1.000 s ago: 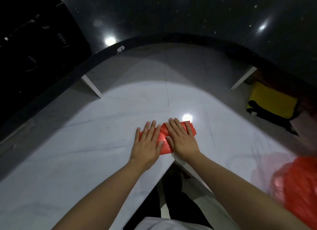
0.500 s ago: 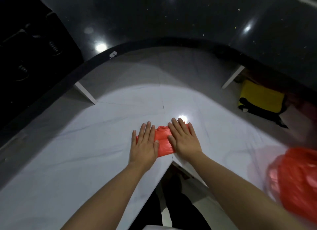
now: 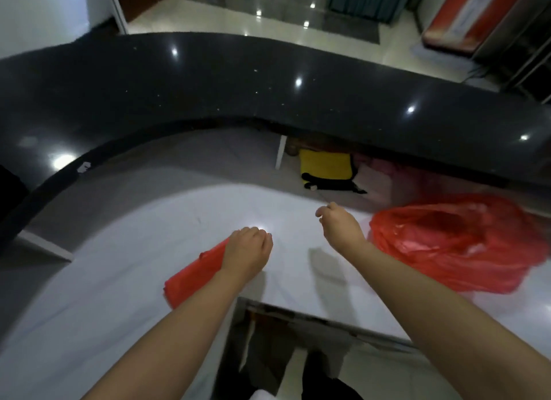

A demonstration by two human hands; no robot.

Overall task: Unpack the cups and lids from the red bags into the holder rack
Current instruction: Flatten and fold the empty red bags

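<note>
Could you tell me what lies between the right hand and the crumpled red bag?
Nothing: in the head view only bare white counter separates the right hand from the crumpled red bag.

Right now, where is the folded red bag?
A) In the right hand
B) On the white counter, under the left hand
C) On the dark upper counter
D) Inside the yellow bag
B: the folded red bag lies on the white counter, with the left hand over its end; the right hand holds nothing.
</note>
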